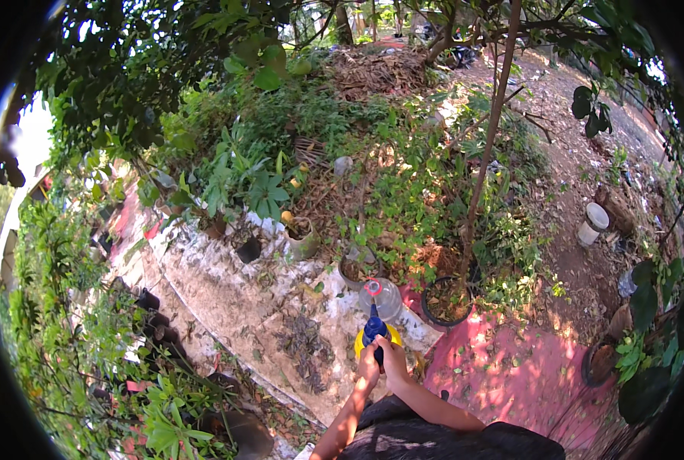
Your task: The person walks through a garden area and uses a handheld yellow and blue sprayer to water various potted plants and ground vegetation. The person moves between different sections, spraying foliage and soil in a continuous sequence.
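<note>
My left hand [368, 366] and my right hand [392, 359] are together at the lower middle, fingers closed around a blue sprayer head [374, 328]. Its narrow dark spout points away from me. Part of something round and yellow [395, 336] shows beneath the blue piece, perhaps the sprayer's body; my hands hide the rest. Just beyond stands a clear plastic jug [389, 300] with a red ring [373, 287] at its mouth. The spout's tip overlaps the jug in view, and whether they touch I cannot tell.
Potted plants line the bed ahead, including a black pot [447, 300] and a pale pot [304, 240]. A thin tree trunk [489, 146] rises on the right. A white bucket [592, 224] lies farther off. Dark pots [158, 326] stand left; reddish paving [503, 376] lies right.
</note>
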`<state>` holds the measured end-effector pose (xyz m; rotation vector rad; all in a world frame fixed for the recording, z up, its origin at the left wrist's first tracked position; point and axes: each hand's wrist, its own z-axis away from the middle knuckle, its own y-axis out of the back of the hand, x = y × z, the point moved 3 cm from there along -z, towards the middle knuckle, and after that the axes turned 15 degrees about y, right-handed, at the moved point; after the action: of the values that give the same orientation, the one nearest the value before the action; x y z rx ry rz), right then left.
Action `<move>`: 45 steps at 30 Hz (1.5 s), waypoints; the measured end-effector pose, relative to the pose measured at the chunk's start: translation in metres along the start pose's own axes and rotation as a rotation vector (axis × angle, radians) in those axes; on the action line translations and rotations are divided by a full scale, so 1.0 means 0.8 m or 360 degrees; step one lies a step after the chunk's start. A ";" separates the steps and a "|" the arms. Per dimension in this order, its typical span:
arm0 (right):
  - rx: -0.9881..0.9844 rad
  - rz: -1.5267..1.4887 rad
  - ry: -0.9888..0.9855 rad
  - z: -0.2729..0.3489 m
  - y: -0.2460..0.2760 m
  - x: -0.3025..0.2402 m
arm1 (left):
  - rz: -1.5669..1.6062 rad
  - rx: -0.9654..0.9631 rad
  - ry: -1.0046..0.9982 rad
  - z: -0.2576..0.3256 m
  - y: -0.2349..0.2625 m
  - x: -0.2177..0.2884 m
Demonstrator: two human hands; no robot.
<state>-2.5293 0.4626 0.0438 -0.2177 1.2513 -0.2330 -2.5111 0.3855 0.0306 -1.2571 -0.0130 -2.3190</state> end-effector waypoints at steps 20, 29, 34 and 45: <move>0.0044 -0.0101 0.0158 -0.004 -0.021 -0.011 | 0.0076 -0.0140 -0.0063 -0.047 0.018 -0.019; 0.0064 -0.0283 0.0277 -0.003 -0.031 -0.018 | -0.0142 -0.0169 -0.0284 -0.061 0.028 -0.023; 0.0012 -0.0317 0.0276 -0.003 -0.034 -0.020 | 0.0012 -0.0194 -0.0091 -0.066 0.031 -0.026; 0.0064 -0.0187 0.0068 -0.004 -0.032 -0.011 | 0.0136 -0.0160 -0.0058 -0.064 0.026 -0.022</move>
<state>-2.5362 0.4410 0.0583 -0.2530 1.2763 -0.3653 -2.5338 0.3625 -0.0174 -1.3226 0.1433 -2.2479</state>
